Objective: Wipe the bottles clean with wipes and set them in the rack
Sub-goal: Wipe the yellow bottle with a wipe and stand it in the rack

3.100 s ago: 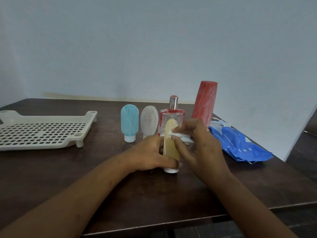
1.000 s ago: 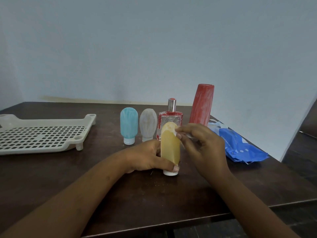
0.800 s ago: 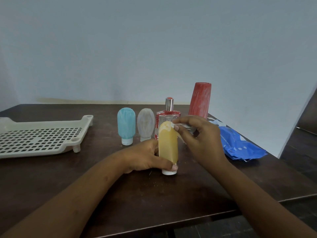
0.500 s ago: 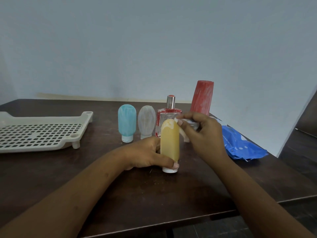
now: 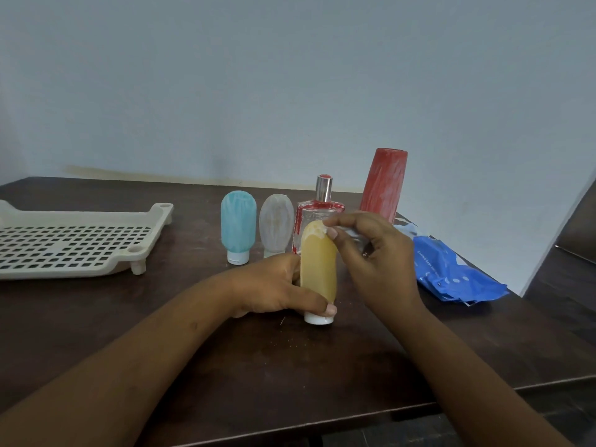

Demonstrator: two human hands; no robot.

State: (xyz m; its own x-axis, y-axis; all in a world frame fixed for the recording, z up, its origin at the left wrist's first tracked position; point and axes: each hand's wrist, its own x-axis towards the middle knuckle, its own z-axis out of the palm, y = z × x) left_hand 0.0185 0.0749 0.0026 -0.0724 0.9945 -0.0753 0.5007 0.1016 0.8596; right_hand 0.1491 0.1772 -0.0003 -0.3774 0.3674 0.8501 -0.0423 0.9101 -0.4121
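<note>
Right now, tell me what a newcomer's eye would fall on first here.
First, the yellow bottle standing cap-down mid-table: the left hand grips it low while the right hand pinches a wipe against its top. Behind it a blue bottle, a grey bottle, a glass bottle and a tall red bottle stand in a row. The cream rack sits far left, the blue wipes pack right.

The rack [image 5: 74,243] runs off the left edge. The glass bottle [image 5: 317,211] is hidden low down by the yellow bottle [image 5: 318,269] and the right hand [image 5: 377,262], which also covers the base of the red bottle [image 5: 383,185]. The wipe [image 5: 348,232] is mostly buried in that hand's pinch (only a pale scrap shows). The left hand [image 5: 274,285] has its fingers behind the yellow bottle. Print on the pack [image 5: 451,275] is too small to read.
</note>
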